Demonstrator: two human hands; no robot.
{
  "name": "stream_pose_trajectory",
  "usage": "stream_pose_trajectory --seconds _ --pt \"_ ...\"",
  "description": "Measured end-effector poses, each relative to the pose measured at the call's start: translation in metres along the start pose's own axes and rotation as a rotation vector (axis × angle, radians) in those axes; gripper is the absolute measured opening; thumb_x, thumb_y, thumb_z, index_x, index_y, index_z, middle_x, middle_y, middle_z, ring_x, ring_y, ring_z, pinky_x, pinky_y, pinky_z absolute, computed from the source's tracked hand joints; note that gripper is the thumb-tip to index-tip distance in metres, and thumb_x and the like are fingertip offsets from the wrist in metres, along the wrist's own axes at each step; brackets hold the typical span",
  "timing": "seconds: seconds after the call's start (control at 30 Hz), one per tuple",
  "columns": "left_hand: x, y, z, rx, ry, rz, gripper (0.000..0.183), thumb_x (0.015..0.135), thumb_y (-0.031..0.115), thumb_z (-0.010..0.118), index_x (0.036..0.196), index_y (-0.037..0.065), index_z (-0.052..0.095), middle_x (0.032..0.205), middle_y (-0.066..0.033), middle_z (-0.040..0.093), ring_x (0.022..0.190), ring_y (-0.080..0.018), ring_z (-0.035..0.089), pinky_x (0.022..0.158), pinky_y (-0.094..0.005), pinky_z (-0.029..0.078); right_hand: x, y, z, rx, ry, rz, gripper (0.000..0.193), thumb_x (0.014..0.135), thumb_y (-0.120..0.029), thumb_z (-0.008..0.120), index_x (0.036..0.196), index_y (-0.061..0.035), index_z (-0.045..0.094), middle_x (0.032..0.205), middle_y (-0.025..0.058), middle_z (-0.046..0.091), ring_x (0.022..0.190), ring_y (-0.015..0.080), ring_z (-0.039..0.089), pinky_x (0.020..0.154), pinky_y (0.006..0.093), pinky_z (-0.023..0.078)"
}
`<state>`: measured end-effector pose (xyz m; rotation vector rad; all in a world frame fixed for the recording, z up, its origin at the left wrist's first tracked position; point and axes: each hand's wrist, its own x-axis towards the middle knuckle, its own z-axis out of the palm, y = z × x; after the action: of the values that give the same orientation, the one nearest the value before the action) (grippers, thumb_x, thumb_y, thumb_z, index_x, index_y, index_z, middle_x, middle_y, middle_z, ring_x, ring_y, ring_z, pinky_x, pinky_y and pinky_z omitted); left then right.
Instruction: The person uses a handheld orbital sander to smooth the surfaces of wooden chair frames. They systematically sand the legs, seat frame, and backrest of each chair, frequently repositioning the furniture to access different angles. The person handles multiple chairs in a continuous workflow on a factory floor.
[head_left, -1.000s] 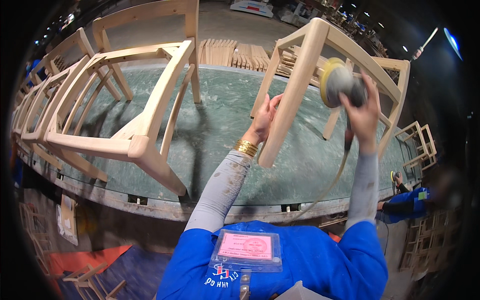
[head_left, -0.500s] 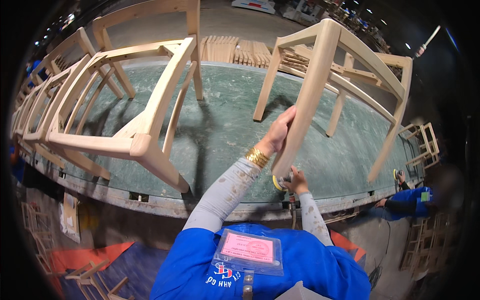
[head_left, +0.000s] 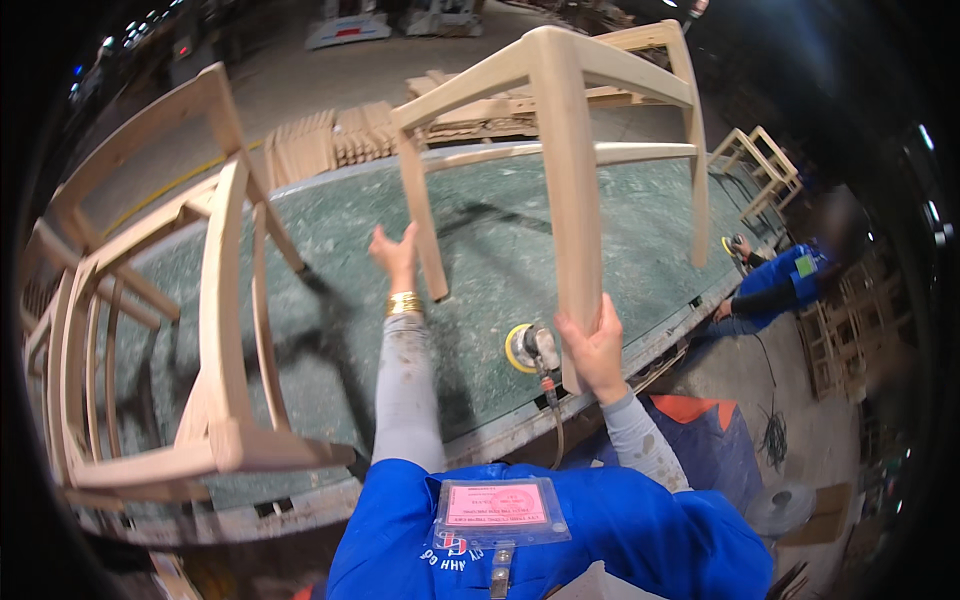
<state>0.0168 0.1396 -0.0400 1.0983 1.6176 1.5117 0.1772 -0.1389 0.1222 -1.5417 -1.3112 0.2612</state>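
Note:
A bare wooden chair frame (head_left: 568,180) stands on the green table, its nearest leg pointing down toward me. My right hand (head_left: 597,350) is closed around the lower part of that leg. My left hand (head_left: 396,252), with gold bangles at the wrist, is raised with fingers apart and holds nothing. It is just left of another leg (head_left: 424,235) of the same chair; whether it touches that leg is hard to tell. A round sander (head_left: 532,348) with a yellow pad rests on the table between my arms, its hose hanging over the near edge.
Another wooden chair (head_left: 228,300) stands at the left, with more frames behind it. Stacked wooden pieces (head_left: 335,135) lie beyond the table's far edge. At the right a co-worker in blue (head_left: 790,285) has a hand on a sander (head_left: 735,245) near more frames (head_left: 760,170).
My right hand has let go of the sander and taken hold of the chair leg. My left hand has left that leg and moved left. The chair has turned, and the view has shifted rightward.

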Motion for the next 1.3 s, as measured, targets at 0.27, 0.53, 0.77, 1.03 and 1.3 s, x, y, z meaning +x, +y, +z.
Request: stream_pose_trajectory --seconds 0.27,0.53,0.77,1.03,1.3 --pt "0.003 -0.037 0.066 -0.35 -0.654 -0.283 0.04 0.068 0.018 0.079 0.096 0.0 0.057 0.083 -0.0053 0.062 0.071 -0.0147 0.058 0.063 -0.0298 0.047 -0.027 0.022 -0.047 0.2 0.014 0.154 0.04 0.074 -0.018 0.072 0.102 0.002 0.052 0.09 0.0082 0.06 0.08 0.0145 0.058 0.07 0.0286 0.047" --pt "0.012 0.034 0.022 -0.452 -0.499 -0.074 0.025 0.07 0.014 0.076 0.083 0.007 0.056 0.066 -0.0002 0.054 0.053 -0.0121 0.052 0.046 -0.0265 0.042 0.041 0.012 -0.122 0.216 -0.025 0.049 0.043 0.072 -0.017 0.071 0.105 0.0034 0.052 0.091 0.0083 0.058 0.08 0.0123 0.056 0.07 0.0274 0.047" --pt "0.063 0.166 -0.078 -0.101 -0.38 0.37 0.028 0.075 0.018 0.071 0.094 0.003 0.059 0.073 0.0014 0.055 0.06 -0.0073 0.048 0.053 -0.0228 0.038 0.127 0.068 -0.144 0.733 -0.234 0.208 0.046 0.086 -0.035 0.056 0.113 0.0015 0.048 0.084 0.0096 0.06 0.066 0.013 0.059 0.059 0.0271 0.05" --pt "0.04 0.246 -0.045 0.487 -0.088 0.502 0.038 0.074 0.031 0.07 0.09 -0.001 0.058 0.067 -0.0039 0.056 0.061 -0.0126 0.053 0.057 -0.0291 0.042 0.038 0.276 -0.028 0.528 0.17 0.279 0.069 0.088 -0.044 0.052 0.135 0.0032 0.032 0.126 0.0213 0.049 0.119 0.0268 0.047 0.099 0.0378 0.037" --pt "0.029 0.247 -0.034 0.378 -0.174 0.449 0.028 0.076 0.023 0.069 0.082 -0.001 0.056 0.062 0.0 0.051 0.055 -0.009 0.046 0.051 -0.0262 0.038 -0.037 0.255 0.054 -0.771 -0.246 0.229 0.057 0.073 -0.033 0.068 0.124 -0.0271 0.046 0.109 0.0189 0.049 0.089 0.0374 0.059 0.069 0.0445 0.05"
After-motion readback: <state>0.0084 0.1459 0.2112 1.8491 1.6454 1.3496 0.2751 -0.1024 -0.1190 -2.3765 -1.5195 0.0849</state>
